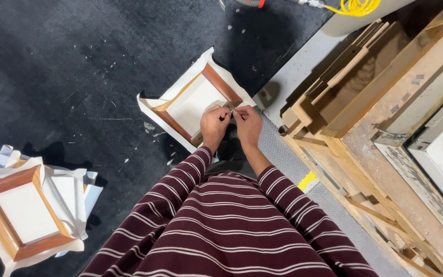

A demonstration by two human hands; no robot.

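A small brown wooden picture frame (pixel 216 82) lies on the dark carpet, half wrapped in white paper (pixel 183 84) that stands up around its edges. My left hand (pixel 214 124) and my right hand (pixel 248 123) meet at the frame's near right corner. Both hands pinch the paper edge there, fingertips nearly touching. The frame's near edge is hidden under my hands. My sleeves are maroon with thin white stripes.
A second wooden frame (pixel 6 197) sits on a pile of white paper at the lower left. Stacked wooden frames and boards (pixel 365 102) fill the right side. A yellow coiled cable (pixel 355 6) lies at the top. Dark carpet (pixel 78 61) spreads to the left.
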